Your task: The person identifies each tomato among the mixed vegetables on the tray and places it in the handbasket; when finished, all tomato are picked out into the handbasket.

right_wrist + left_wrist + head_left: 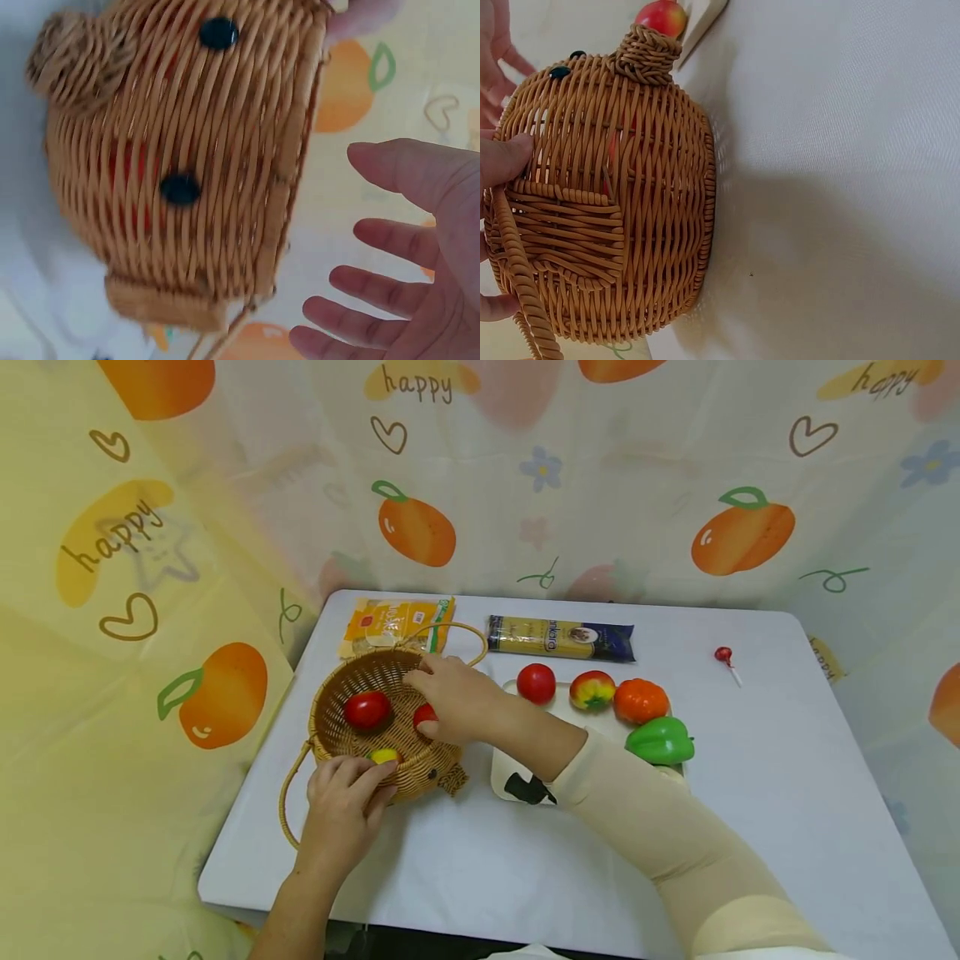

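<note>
My left hand (343,802) grips the wicker basket's (656,225) rim; my right hand (459,697) is apart, fingers spread, empty.
Inside the basket, a yellow piece (386,756) sits at six o'clock, a red fruit (367,710) toward nine; my right hand hovers at two; beyond, a yellow packet (401,620) lies at twelve.

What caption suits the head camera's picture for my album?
Left hand holding a wicker basket, right hand open above it, beside a tray of colourful produce.

Left fingers (372,777) on wicker basket (328,710), right fingers (420,681) over its opening
</note>
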Demonstrator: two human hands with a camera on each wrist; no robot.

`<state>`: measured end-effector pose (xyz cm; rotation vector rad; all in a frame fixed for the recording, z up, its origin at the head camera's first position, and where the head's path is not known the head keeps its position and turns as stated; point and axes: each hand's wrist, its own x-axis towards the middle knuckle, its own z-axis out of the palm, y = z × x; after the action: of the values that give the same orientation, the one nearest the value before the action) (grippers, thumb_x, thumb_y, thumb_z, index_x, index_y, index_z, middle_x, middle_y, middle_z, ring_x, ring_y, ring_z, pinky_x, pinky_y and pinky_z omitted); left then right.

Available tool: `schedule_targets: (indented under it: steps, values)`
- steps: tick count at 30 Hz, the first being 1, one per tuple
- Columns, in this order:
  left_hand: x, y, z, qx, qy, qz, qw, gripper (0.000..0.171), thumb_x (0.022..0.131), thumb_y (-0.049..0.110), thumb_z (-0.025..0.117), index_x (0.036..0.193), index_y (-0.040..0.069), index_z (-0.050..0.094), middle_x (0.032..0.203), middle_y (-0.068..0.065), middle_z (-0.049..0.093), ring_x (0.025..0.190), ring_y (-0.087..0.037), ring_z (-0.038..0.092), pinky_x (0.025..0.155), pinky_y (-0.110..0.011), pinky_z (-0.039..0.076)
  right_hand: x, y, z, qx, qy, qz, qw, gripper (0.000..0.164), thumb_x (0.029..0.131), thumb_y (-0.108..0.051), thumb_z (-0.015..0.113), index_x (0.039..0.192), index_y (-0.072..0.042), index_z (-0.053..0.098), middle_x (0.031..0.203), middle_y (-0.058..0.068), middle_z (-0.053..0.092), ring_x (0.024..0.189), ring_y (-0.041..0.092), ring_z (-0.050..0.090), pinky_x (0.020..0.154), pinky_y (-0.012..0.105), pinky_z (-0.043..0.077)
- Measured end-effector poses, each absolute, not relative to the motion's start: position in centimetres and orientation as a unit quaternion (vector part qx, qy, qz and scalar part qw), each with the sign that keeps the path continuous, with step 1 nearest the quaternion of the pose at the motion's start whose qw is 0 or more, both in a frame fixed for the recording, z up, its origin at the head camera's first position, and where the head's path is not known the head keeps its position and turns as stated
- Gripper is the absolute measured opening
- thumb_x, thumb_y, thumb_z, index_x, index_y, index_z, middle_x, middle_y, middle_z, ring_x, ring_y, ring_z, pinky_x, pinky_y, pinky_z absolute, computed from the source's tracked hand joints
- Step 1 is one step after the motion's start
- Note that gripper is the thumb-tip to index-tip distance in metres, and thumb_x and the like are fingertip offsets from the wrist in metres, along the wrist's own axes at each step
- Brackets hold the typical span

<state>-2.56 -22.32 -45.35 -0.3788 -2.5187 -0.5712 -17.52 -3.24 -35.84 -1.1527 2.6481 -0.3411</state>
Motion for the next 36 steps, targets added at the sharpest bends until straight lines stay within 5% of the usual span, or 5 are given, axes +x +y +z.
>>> schedule_targets:
  steps: [18,36]
  values:
    - [-2.5,-22.3,-45.2,-0.131,-0.934,-0.216,0.252,0.036,0.073,0.003,0.09,0.105,0.012,0.078,0.093,-0.01,0.066,0.102,-0.039,0.054,0.093,-0.068,0.037,-23.1,5.1,-40.0,-0.249,0.949,-0.122,0.15,0.069,0.091,-0.036,0.076,0.15,-0.012,0.049,0.151,0.02,0.041,0.139,0.04,0.044,0.114,0.053,0.04]
    - [-2.5,-22.3,-45.5,-0.131,-0.934,-0.215,0.255,0.037,0.072,0.003,0.091,0.106,0.013,0.078,0.094,-0.01,0.067,0.102,-0.038,0.055,0.092,-0.066,0.038,-25.2,6.5,-44.5,-0.214,0.951,-0.077,0.21,0.068,0.089,-0.028,0.078,0.149,-0.012,0.05,0.145,0.023,0.045,0.129,0.04,0.048,0.104,0.052,0.051]
